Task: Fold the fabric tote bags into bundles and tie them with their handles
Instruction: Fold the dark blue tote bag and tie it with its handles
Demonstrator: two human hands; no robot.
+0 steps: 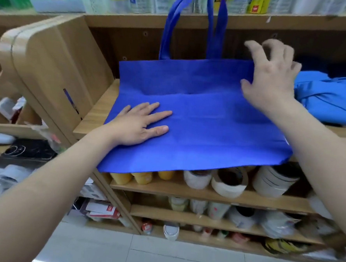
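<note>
The blue tote bag [199, 122] lies flat on the shelf [96, 114] under the left hand [140, 124], whose fingers are straight, slightly spread and pressing. The right hand [272, 76] has spread, bent fingers at the bag's far corner; whether they touch it is unclear. Press firmly with the left fingers while folding, so that the edges meet evenly.

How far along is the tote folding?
Done: light-blue pile at right looks bundled. In hand: dark-blue tote lies flat, left hand pressing it, right hand at its far corner. Left: fold it, tie with the upright handles.
</note>
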